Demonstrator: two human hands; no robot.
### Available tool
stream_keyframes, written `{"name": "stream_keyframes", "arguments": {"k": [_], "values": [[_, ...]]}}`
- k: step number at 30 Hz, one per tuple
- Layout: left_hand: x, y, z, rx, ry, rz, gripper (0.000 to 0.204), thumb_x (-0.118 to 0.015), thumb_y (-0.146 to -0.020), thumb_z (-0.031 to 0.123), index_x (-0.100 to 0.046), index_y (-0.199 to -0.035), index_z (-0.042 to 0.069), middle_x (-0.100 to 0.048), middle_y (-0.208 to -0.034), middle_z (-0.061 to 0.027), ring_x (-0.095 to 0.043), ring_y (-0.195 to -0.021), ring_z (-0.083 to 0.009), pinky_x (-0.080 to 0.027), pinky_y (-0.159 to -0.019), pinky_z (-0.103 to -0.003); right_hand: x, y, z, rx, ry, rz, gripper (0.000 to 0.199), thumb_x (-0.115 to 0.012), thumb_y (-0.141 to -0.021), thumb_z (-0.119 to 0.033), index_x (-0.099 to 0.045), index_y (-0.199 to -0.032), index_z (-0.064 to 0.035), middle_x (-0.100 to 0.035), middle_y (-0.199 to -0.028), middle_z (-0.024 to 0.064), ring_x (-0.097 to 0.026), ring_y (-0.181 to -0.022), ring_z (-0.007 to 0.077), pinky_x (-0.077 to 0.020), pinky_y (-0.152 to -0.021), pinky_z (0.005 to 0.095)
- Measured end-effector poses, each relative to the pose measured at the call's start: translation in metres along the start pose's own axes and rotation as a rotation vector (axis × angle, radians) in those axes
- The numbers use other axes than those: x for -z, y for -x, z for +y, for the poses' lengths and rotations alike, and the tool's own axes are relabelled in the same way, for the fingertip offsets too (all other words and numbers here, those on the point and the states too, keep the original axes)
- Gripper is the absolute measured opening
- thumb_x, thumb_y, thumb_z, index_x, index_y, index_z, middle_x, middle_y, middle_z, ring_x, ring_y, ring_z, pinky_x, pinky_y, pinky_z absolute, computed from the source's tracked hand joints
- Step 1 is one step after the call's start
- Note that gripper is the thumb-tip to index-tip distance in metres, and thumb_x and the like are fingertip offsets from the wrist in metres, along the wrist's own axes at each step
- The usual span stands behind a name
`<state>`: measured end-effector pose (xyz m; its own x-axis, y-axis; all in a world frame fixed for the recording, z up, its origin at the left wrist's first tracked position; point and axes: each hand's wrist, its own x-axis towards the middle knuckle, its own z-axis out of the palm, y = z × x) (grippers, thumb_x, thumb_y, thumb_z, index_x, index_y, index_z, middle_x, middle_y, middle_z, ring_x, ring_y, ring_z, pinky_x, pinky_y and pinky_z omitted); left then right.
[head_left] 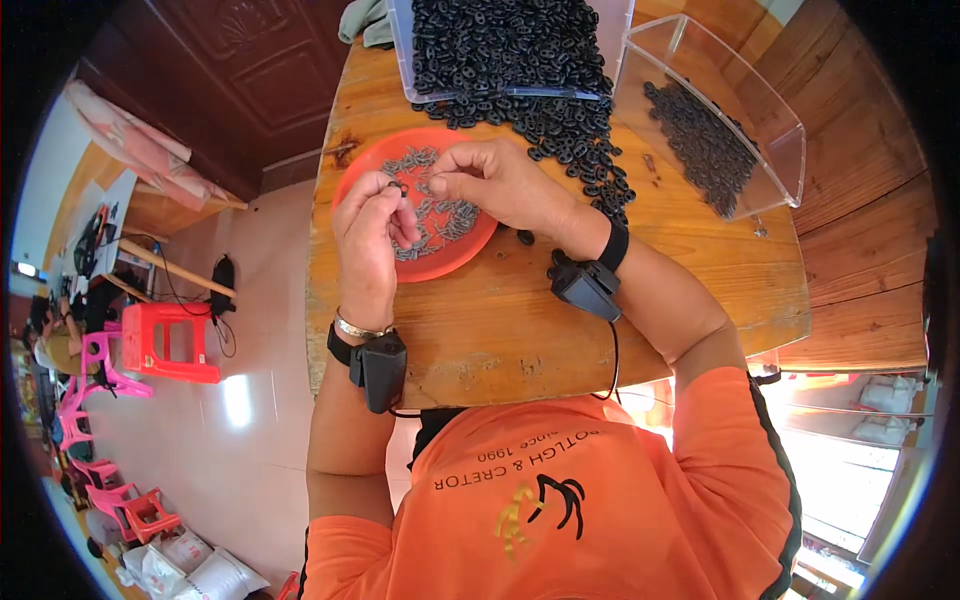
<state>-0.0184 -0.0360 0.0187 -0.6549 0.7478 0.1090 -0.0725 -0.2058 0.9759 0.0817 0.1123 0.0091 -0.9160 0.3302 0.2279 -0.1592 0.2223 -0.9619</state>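
Over a round orange-red dish (447,268), my left hand (368,240) pinches a small black piece (399,189) between thumb and fingertips. It resembles the loose black parts on the table. Close to its right, my right hand (507,188) has thumb and forefinger pressed together near the black piece; whatever is between them is too small to make out. Grey metal screws (458,221) lie scattered in the dish beneath both hands. Black oval parts with holes (570,130) spill across the table just beyond my right hand.
A clear plastic bin (398,50) heaped with black parts stands at the far edge of the wooden table (490,345). To its right, a clear tray (790,165) holds more. Single black parts lie beside my right wrist. A red stool (172,343) stands on the floor at left.
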Motion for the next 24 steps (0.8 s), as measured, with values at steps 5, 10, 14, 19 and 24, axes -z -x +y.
{"name": "stream_keyframes", "arguments": {"k": [5,10,14,19,24], "values": [[-0.001,0.001,0.003,-0.002,-0.047,-0.019,0.014,-0.045,-0.086,0.014,-0.051,-0.076,0.007,-0.052,-0.062,-0.0007,-0.047,-0.052,-0.0072,-0.036,-0.046,-0.02,0.002,0.0,0.001,0.013,0.065,0.022,0.011,-0.063,-0.085,-0.011,-0.065,-0.086,0.0006,-0.063,-0.073,-0.0001,-0.055,-0.069,0.0051,-0.047,-0.065,0.0236],[-0.001,0.003,0.0,-0.027,-0.162,-0.121,0.013,-0.047,-0.087,0.013,-0.052,-0.078,0.004,-0.05,-0.063,0.0003,-0.045,-0.055,-0.0061,-0.036,-0.049,-0.02,0.004,0.006,-0.02,0.062,0.148,-0.04,0.012,-0.062,-0.087,-0.011,-0.064,-0.09,0.0008,-0.063,-0.081,0.0003,-0.054,-0.077,0.0058,-0.0455,-0.07,0.0228],[-0.001,0.003,-0.002,-0.058,-0.184,-0.158,0.012,-0.049,-0.088,0.011,-0.052,-0.081,0.002,-0.049,-0.064,0.0007,-0.044,-0.057,-0.0066,-0.037,-0.051,-0.022,0.005,0.009,-0.028,0.092,0.251,-0.045,0.011,-0.062,-0.086,-0.01,-0.064,-0.088,0.001,-0.063,-0.08,0.0011,-0.054,-0.075,0.006,-0.0458,-0.069,0.0232],[-0.005,0.005,0.0,-0.144,-0.252,-0.14,0.013,-0.05,-0.089,0.011,-0.051,-0.081,0.002,-0.05,-0.064,-0.0008,-0.046,-0.058,-0.0076,-0.037,-0.051,-0.023,0.011,0.009,-0.034,0.112,0.338,-0.046,0.011,-0.062,-0.086,-0.01,-0.063,-0.087,0.0008,-0.062,-0.077,0.0006,-0.052,-0.074,0.0056,-0.0453,-0.068,0.0234],[-0.002,0.006,-0.005,-0.265,-0.468,-0.122,0.012,-0.05,-0.088,0.01,-0.049,-0.082,0.0,-0.049,-0.062,-0.0065,-0.047,-0.056,-0.0133,-0.038,-0.051,-0.028,0.016,0.006,-0.031,0.099,0.22,-0.015,0.012,-0.062,-0.087,-0.012,-0.062,-0.088,0.0001,-0.061,-0.075,0.0013,-0.053,-0.073,0.007,-0.0458,-0.067,0.0245]]}}
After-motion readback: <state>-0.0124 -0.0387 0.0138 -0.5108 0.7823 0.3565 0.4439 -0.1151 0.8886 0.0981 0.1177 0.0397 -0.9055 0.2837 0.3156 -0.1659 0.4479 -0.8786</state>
